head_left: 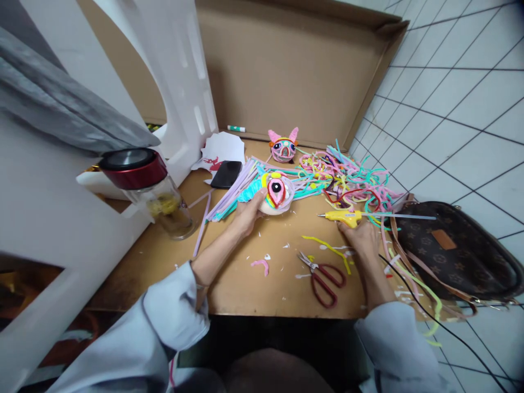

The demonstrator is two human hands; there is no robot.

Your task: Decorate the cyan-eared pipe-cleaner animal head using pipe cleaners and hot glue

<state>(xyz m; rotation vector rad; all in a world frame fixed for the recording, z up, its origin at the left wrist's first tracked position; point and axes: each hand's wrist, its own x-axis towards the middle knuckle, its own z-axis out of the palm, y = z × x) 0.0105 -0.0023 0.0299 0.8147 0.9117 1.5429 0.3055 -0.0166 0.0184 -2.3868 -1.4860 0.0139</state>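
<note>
My left hand (248, 214) is closed around a craft animal head (278, 192) made of fuzzy pipe cleaners, with a big black eye ringed in pink and red and a turquoise ear. In my right hand (364, 240) is a yellow hot glue gun (344, 218), its nozzle pointing left toward the head but apart from it. A pale glue stick (409, 216) juts from its rear. Red-handled scissors (323, 278) lie spread on the table between my forearms. Close by are a yellow pipe cleaner (327, 246) and a short pink piece (262, 266).
Behind are a finished-looking pink-eared head (283, 147), a heap of pipe cleaners (352, 180) and a cardboard box wall (295, 71). A glass bottle (174, 210) and phone (226, 174) stand and lie left. A brown bag (458, 256) and black cord (442, 323) are right.
</note>
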